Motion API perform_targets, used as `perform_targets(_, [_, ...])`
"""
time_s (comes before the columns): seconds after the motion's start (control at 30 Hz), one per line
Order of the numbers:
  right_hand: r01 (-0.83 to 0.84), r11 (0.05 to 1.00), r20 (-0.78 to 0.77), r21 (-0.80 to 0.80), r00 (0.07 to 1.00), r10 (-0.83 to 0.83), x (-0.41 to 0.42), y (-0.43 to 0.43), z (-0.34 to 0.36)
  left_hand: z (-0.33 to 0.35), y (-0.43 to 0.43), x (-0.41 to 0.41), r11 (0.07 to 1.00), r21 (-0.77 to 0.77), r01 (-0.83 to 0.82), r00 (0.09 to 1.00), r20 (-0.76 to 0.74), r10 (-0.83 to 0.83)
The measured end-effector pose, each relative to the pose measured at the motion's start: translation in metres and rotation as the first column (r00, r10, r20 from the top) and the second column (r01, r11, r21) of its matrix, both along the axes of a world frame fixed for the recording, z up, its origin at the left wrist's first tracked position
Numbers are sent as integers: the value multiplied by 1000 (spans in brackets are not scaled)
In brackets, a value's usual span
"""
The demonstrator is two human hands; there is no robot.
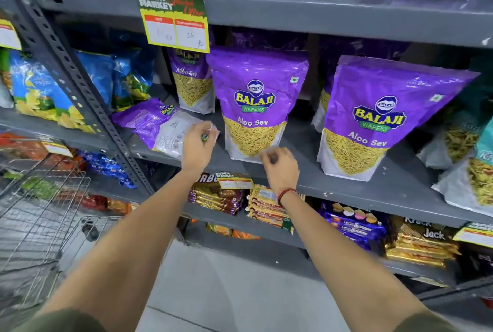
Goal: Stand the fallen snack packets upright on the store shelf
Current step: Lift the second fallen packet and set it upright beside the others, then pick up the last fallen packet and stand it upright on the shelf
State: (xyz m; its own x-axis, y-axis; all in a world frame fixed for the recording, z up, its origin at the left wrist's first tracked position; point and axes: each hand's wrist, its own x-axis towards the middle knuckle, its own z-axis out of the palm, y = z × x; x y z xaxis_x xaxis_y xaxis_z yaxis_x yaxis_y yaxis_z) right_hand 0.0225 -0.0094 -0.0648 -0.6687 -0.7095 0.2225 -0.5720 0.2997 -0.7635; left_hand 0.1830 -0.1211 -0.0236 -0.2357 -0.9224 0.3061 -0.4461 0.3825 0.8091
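Observation:
A purple Aloo Sev packet (157, 125) lies fallen on its side on the grey shelf (346, 187), back label up. My left hand (198, 145) touches its lower right corner; whether it grips is unclear. A second purple packet (254, 102) stands upright in the middle. My right hand (280, 165) hovers at its bottom edge, fingers curled loosely, holding nothing. Another upright packet (373, 118) stands to the right, and one more (192, 83) stands behind the fallen one.
A metal upright post (80, 83) borders the fallen packet on the left, with blue chip bags (40, 91) beyond. A price tag (174, 21) hangs from the shelf above. A wire shopping cart (40, 211) stands at lower left. Biscuit packs (269, 206) fill the shelf below.

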Motion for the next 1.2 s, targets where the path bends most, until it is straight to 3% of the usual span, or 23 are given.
perform_targets(0.2, [-461, 887, -167, -29, 877, 451, 57, -52, 33, 5, -22, 41, 927, -2, -375, 926, -41, 374])
perform_targets(0.3, [-533, 845, -105, 40, 839, 534, 77, -86, 55, -5, -42, 60, 805, 292, -517, 842, 4, 539])
perform_targets(0.37, [-551, 824, 32, 128, 833, 552, 85, -104, 68, -18, -60, 70, 659, 641, -393, 824, -72, 561])
perform_targets(0.43, [-551, 801, 153, 235, 834, 530, 90, -125, 76, -48, -93, 84, 563, 808, -172, 833, -186, 520])
perform_targets(0.5, [-536, 785, 291, 309, 839, 459, 88, -141, 77, -70, -118, 91, 563, 819, -112, 852, -212, 478])
perform_targets(0.57, [-513, 791, 402, 334, 837, 372, 87, -153, 75, -42, -101, 88, 525, 850, -39, 873, -227, 433])
perform_targets(0.67, [-460, 822, 451, 337, 845, 288, 88, -168, 73, -19, -91, 79, 518, 851, 89, 873, -317, 372])
perform_targets(0.83, [-413, 851, 492, 325, 842, 221, 98, -179, 75, -7, -93, 76, 454, 872, 185, 914, -322, 246])
perform_targets(0.93, [-378, 883, 507, 279, 839, 199, 100, -180, 82, -6, -97, 85, 404, 887, 225, 901, -347, 259])
perform_targets(1.07, [-390, 893, 600, 224, 777, 189, 104, -188, 95, -1, -93, 100, 351, 848, 396, 840, -490, 236])
perform_targets(1.2, [-496, 836, 671, 236, 705, 230, 99, -178, 106, -1, -90, 115, 400, 794, 458, 798, -566, 209])
